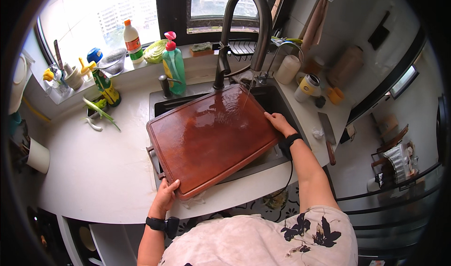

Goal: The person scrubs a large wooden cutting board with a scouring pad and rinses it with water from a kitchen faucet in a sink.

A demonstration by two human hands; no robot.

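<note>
A large wet wooden cutting board (215, 139), reddish brown with a groove near its rim, lies tilted across a dark kitchen sink (278, 100). My left hand (165, 195) grips its near left corner, thumb on top. At the board's right edge, my right hand (278, 122) holds on with the thumb on the upper face. A thin stream of water falls from the dark arched faucet (259, 54) onto the board's far right part. A metal handle (152, 162) shows at the left edge. The undersides of the board and my fingers below it are hidden.
Right of the sink lie a cleaver (327, 128), a jar (307, 88) and an orange cup (335, 95). Green onions (102, 112) and a sauce bottle (105, 88) are on the left counter (88, 167). Behind the sink stands a green soap bottle (174, 68), near a cut cabbage (155, 51).
</note>
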